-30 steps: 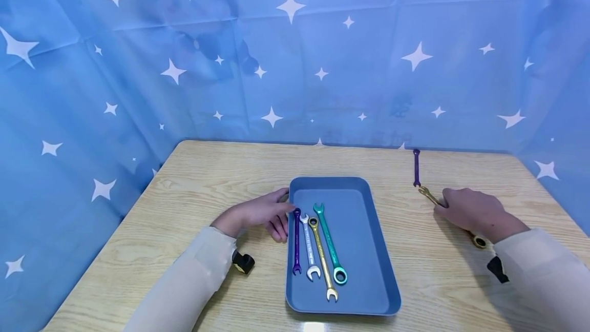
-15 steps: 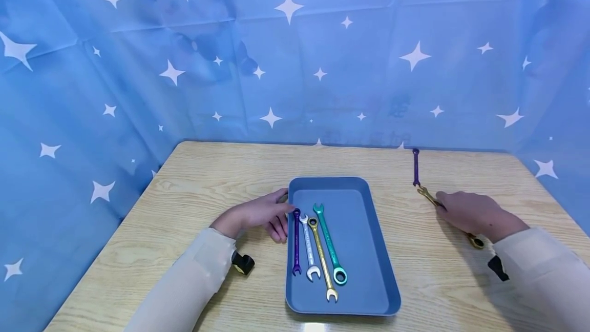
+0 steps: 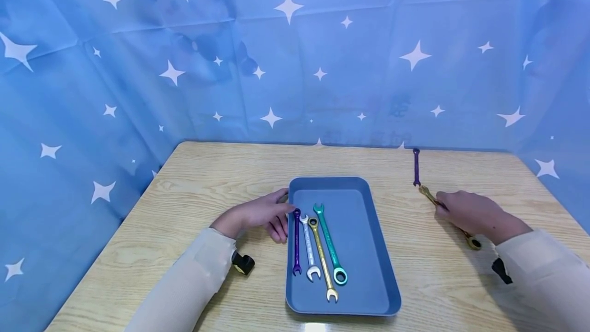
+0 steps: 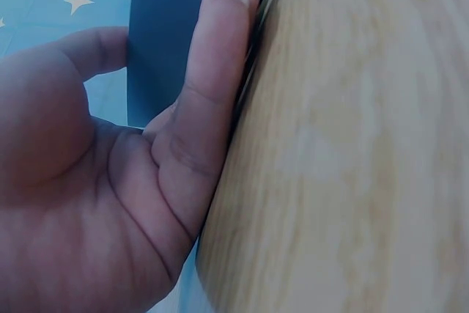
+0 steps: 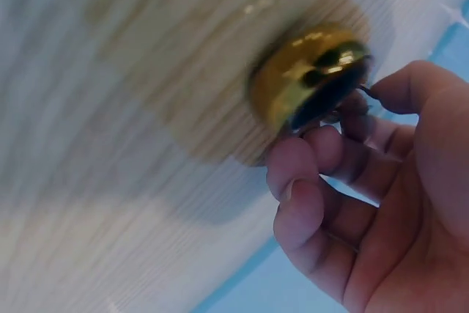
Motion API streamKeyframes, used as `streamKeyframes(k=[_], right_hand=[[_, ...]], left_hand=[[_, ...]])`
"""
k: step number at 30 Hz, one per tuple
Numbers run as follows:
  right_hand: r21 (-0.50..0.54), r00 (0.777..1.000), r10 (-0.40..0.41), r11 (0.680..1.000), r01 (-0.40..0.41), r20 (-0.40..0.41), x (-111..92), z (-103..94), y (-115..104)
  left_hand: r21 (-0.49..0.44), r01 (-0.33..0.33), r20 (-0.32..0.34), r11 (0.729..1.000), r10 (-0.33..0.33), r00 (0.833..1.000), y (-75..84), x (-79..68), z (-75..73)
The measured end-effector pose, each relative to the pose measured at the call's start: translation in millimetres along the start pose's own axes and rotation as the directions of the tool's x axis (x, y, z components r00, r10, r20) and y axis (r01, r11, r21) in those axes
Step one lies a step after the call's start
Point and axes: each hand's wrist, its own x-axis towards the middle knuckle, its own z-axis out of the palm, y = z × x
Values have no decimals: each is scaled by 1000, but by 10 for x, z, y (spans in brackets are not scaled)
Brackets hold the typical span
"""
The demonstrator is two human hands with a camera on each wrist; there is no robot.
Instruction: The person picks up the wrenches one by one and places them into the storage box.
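Observation:
My left hand [image 3: 260, 214] holds the left wall of a blue-grey tray [image 3: 375, 260], thumb over the rim and fingers along the outside. In the left wrist view the tray wall [image 4: 161, 20] hides the thumb tip. My right hand [image 3: 475, 214] grips a gold combination wrench [image 3: 427, 194] by its middle, low over the table; its ring end [image 5: 311, 75] shows large in the right wrist view. The tray holds a purple wrench [image 3: 297, 242], a silver wrench [image 3: 308, 245], a gold wrench [image 3: 322, 257] and a green wrench [image 3: 328, 237], side by side in its left half.
Another purple wrench [image 3: 417, 168] lies on the wooden table [image 3: 221, 168] near its back edge, right by the open end of the held wrench. Behind the table hangs a blue curtain [image 3: 295, 65] with white stars.
My right hand and the gold wrench shift very slightly, the ring end turning a little to the left. The left hand and tray stay still.

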Motion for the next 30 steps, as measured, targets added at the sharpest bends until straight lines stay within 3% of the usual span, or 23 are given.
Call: streamKeyframes(k=[17,30], right_hand=[[-5,999,30,1000,-30,38,-7,-19,11],[25,1000,21,999,-22,15,4,15,11]], left_hand=[[-4,-2,-7,1000,2,1000,-14,8,10],[-8,1,-5,1000,-1,1000,-17,7,10]])
